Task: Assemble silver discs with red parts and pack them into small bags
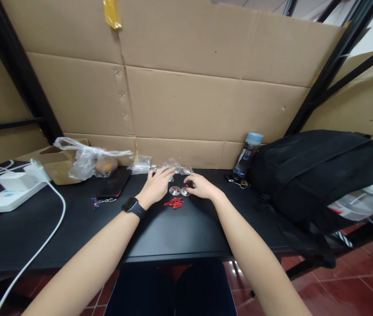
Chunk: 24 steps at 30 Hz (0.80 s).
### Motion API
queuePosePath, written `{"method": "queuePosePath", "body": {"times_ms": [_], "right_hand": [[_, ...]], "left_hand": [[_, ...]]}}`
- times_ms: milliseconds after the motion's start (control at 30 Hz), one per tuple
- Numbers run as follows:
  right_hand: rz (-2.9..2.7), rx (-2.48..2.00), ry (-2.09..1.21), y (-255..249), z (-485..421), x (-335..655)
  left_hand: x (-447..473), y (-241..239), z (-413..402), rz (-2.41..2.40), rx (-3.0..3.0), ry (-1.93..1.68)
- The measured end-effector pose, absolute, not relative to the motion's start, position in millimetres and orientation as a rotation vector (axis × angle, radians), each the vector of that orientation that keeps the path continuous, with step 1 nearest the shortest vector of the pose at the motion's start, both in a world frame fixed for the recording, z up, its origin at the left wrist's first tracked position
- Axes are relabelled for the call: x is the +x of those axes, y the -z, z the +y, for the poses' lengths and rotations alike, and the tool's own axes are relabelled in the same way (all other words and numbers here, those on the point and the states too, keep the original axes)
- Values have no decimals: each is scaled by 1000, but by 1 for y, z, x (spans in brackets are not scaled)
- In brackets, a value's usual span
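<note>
My left hand [157, 186], with a dark watch [134, 207] on its wrist, reaches forward with its fingers stretched out over the small clear plastic bags at the back of the table. My right hand [201, 186] is bent over a shiny silver disc [184, 192] that has a red piece at its middle; thumb and forefinger are apart at the disc's edge. A second silver disc [175, 191] lies flat just left of it, between my hands. Closer to me is a small pile of red cord-like pieces [174, 202]. Bagged silver discs [186, 170] lie behind my fingers.
Left on the black table [186, 237] are a phone [114, 184], a knotted plastic bag [89, 160], a cardboard box [57, 162] and a white power strip [18, 195] with cable. On the right stand a bottle [247, 156] and black backpack [318, 175]. Cardboard [186, 101] walls the back.
</note>
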State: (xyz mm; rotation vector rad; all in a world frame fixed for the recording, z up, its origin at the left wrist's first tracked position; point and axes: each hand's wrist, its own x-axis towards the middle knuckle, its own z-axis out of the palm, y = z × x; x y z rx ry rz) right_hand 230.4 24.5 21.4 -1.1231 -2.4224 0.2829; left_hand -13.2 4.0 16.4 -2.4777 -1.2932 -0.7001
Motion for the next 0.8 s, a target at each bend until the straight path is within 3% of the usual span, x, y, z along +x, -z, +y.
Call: {"method": "queuePosePath", "body": {"times_ms": [333, 800], "right_hand": [[-2522, -1308, -118, -26, 17, 226], [-2555, -1560, 87, -30, 12, 219]], "left_hand": [[-4, -14, -5, -1072, -2608, 575], [3, -13, -8, -1112, -2364, 475]]}}
